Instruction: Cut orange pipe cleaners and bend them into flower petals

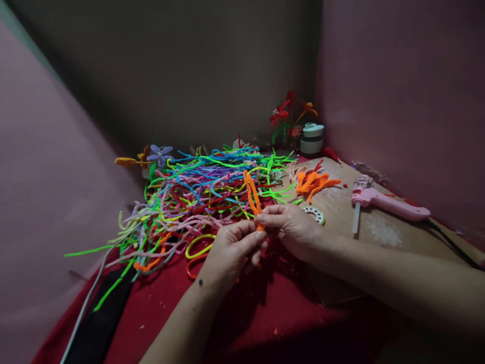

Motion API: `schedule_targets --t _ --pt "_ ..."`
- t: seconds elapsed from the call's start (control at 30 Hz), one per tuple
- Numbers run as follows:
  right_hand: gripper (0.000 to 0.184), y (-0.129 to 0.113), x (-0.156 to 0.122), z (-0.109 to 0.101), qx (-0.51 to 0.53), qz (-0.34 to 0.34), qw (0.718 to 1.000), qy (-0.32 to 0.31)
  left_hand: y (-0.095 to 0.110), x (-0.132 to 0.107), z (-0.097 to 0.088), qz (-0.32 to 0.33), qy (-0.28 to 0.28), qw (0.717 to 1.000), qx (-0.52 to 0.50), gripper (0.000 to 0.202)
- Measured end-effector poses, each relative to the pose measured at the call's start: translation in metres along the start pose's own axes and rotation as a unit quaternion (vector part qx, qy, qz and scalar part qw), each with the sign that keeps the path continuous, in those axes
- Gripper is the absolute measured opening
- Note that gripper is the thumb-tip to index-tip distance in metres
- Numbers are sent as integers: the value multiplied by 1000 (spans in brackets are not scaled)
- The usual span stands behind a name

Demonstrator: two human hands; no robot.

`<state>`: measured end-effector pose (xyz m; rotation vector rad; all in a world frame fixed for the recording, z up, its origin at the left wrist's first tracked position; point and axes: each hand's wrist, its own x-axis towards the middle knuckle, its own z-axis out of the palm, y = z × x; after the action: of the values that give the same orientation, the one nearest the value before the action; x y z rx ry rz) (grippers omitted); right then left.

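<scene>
An orange pipe cleaner, bent into a long narrow loop, stands up between my hands. My left hand pinches its lower end between thumb and fingers. Just above, my right hand is closed on the same pipe cleaner, thumb and forefinger pressed together. The loop's top points away from me, over a big tangled heap of coloured pipe cleaners. Scissors with yellow and orange handles lie beside my left wrist, their blades hidden. Several bent orange pipe cleaner pieces lie beyond my right hand.
On the board at right rest a pink glue gun with its stick pointing down and a round white holed disc. Pipe cleaner flowers and a lidded jar stand at the back. A white cable runs along the left.
</scene>
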<state>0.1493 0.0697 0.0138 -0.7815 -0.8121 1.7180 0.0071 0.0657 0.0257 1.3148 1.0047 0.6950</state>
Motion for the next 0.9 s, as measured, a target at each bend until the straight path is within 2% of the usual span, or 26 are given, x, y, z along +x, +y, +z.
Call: schedule_targets --t 0.13,0.5,0.7,0.77,0.9 --pt "22 1 3 -2 24 26 999 -10 -2 1 -3 -19 -16 999 -25 22" --pt "18 2 6 -7 -20 -8 999 -26 -4 -1 -2 -9 0 999 -43 19" --pt "15 0 6 -6 -25 -24 999 -20 -2 -1 -5 4 6 1000 -9 17" --pt "16 -1 6 -5 -24 -24 999 -18 0 -2 -7 -8 12 1000 5 18" --pt "18 -3 5 -4 -21 -16 999 -21 2 -3 -6 -40 -16 999 22 21"
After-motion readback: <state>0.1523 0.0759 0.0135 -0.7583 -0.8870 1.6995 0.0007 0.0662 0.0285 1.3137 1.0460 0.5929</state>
